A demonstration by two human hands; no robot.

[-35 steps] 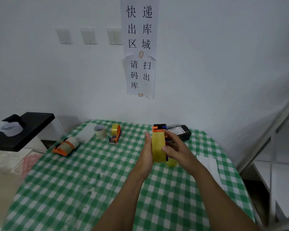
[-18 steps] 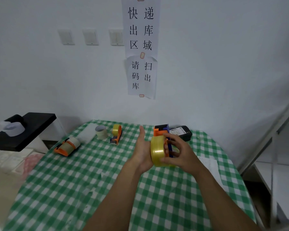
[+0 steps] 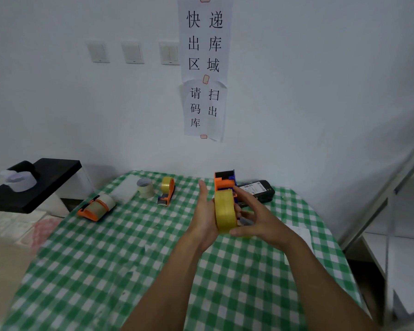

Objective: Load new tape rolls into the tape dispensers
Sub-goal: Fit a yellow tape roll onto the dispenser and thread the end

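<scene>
Upper wall sheet [image 3: 204,39] reading 快递出库区域, lower wall sheet [image 3: 204,108] reading 请扫码出库, label [image 3: 252,186] on black device [image 3: 264,194] illegible

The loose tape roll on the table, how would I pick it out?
Find the green-checked table and look to its far left corner, near the wall. There, between an orange dispenser lying flat and a small dispenser carrying a yellow roll, stands the pale tape roll. Unlike its neighbours, it sits in no dispenser.
</scene>
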